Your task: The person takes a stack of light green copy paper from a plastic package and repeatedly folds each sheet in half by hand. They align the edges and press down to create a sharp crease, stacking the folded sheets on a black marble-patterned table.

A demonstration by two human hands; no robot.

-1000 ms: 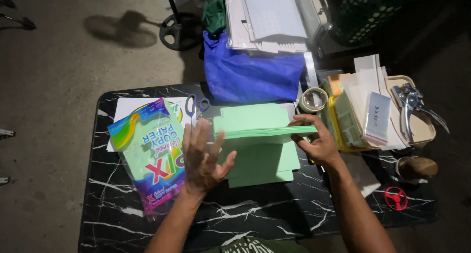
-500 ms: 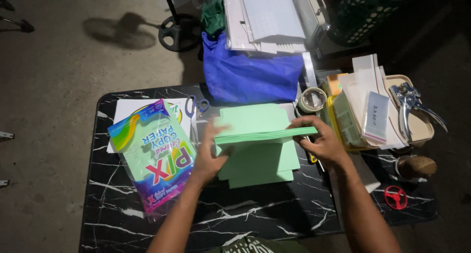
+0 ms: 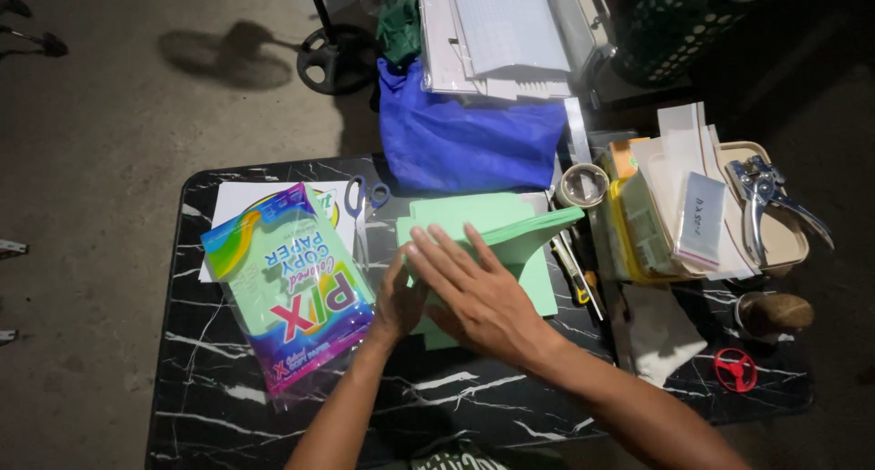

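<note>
A stack of light green paper sheets [image 3: 474,219] lies in the middle of a black marbled table [image 3: 219,388], with its top sheet folded over. My right hand [image 3: 478,292] lies flat on the folded sheet, fingers spread, pressing it down. My left hand [image 3: 398,297] rests at the sheets' left edge, partly hidden under the right hand, its fingers touching the paper. A colourful plastic pack of coloured copy paper [image 3: 290,286] lies just left of my left hand.
Blue-handled scissors [image 3: 362,201] and white paper [image 3: 239,201] lie behind the pack. A blue bag [image 3: 469,142], a tape roll [image 3: 583,185], a tray [image 3: 793,251] with a metal punch [image 3: 761,196], plastic sleeves [image 3: 693,215] and a small red object [image 3: 735,370] sit around.
My right hand left the sheet's right edge and moved left, flat onto the fold. My left hand slid to the sheets' left edge, and the raised sheet came down.
</note>
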